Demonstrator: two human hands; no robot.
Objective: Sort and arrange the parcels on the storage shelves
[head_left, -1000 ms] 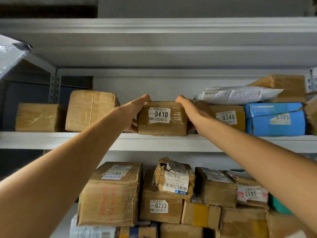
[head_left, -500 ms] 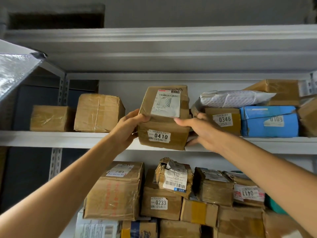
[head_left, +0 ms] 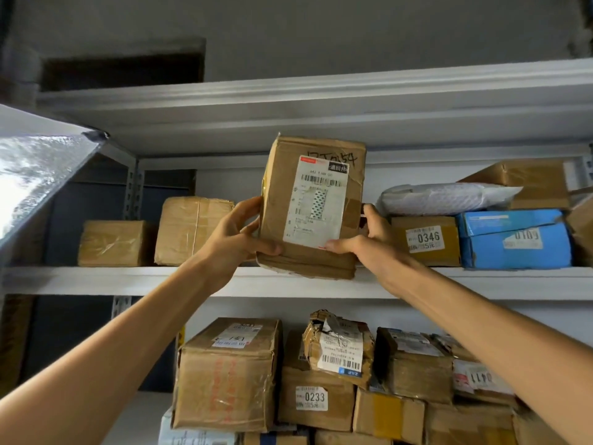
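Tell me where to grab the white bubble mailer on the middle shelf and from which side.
Best take the white bubble mailer by its plump left end, from the front. It lies flat across the 0346-labelled brown box and the blue cardboard box; its right tip tapers thin by another brown carton. Left hand and right hand hold the tall brown parcel, so free one first.

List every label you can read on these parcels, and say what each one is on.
"0346", "5元": brown box, middle shelf.
"0233", "5元": lower-shelf box.
"退回件": held box.
Upside-down, apparently "0109": blue box.
Upside-down "0411": lower right parcel.
Fine print and handwriting: unreadable.
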